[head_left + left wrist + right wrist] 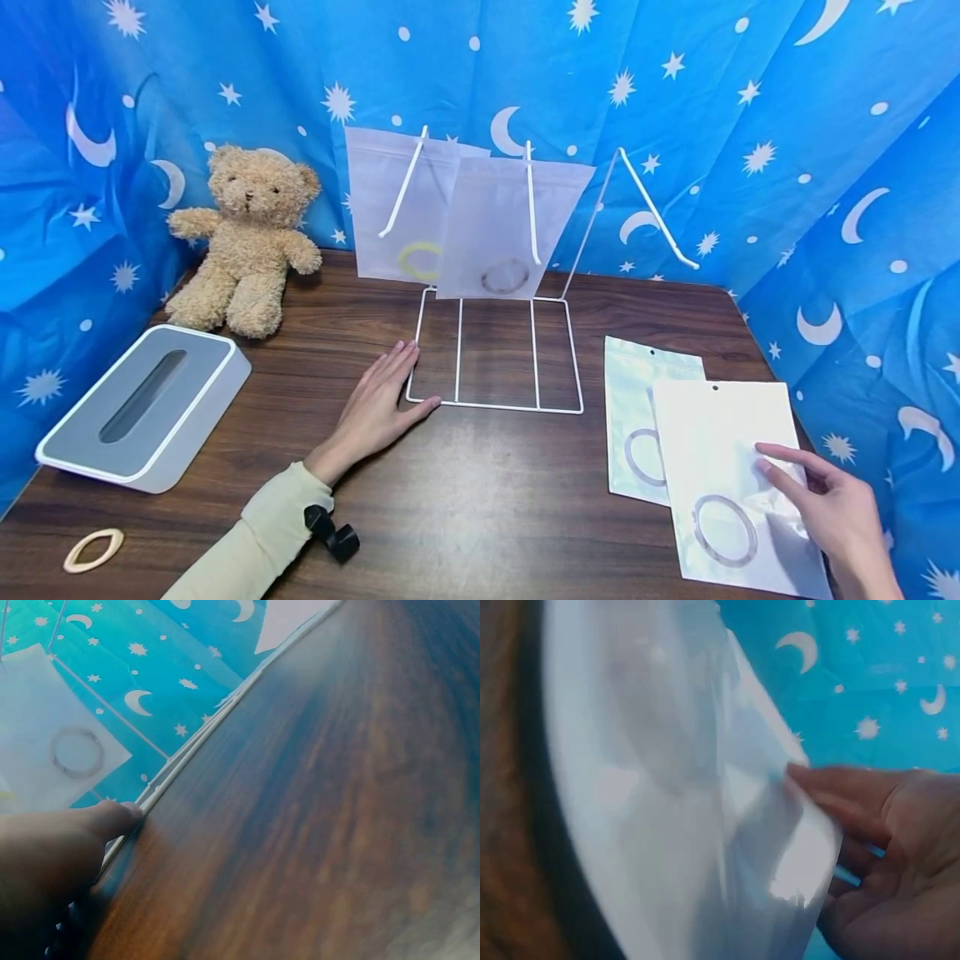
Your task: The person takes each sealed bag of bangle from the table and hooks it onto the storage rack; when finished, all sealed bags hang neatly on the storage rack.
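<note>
My left hand (377, 410) rests at the left front corner of a white wire rack (495, 407), fingers straight and thumb along its front bar. In the left wrist view the thumb (120, 816) touches that bar. At the right, my right hand (843, 510) pinches the right edge of a white zip pouch (723, 442) with a clear ring inside. The pouch film bulges and creases near the fingertips (799, 774) in the right wrist view. This pouch overlaps a second pouch (630, 392), which also has a ring in it.
Two pouches hang on the rack's hooks: one (390, 192) with a yellow ring, one (487, 225) with a clear ring. The right hook (660, 212) is bare. A teddy bear (251, 242), a tissue box (213, 400) and a small oval ring (93, 550) are at left.
</note>
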The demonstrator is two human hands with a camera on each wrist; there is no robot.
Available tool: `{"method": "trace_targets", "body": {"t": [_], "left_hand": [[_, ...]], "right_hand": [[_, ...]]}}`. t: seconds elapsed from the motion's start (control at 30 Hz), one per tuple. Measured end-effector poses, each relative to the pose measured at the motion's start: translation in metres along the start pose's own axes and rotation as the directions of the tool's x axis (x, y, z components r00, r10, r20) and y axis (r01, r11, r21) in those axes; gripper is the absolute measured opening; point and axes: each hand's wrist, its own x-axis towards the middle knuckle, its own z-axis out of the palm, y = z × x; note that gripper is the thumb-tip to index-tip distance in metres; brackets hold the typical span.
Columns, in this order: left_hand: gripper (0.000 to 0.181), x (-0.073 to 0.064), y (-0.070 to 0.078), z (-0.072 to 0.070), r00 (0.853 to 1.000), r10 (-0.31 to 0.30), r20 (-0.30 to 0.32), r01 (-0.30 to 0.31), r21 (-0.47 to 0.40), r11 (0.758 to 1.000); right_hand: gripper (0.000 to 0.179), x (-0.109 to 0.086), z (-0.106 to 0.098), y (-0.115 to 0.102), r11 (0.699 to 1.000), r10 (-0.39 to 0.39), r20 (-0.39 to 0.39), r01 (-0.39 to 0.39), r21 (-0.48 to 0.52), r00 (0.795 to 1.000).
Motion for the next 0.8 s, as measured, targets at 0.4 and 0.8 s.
{"method": "trace_targets", "body": {"t": [0.4, 0.8], "left_hand": [[0.086, -0.001, -0.001, 0.002, 1.000, 0.003, -0.002, -0.003, 0.006, 1.000], [0.085, -0.001, 0.001, 0.001, 1.000, 0.008, -0.003, -0.008, -0.001, 1.000]], "right_hand": [[0.027, -0.071, -0.007, -0.083, 0.581, -0.643, -0.336, 0.724, 0.373, 0.689], [0.029, -0.077, 0.038, -0.151, -0.055, -0.440, -0.653, 0.707, 0.705, 0.617]]}}
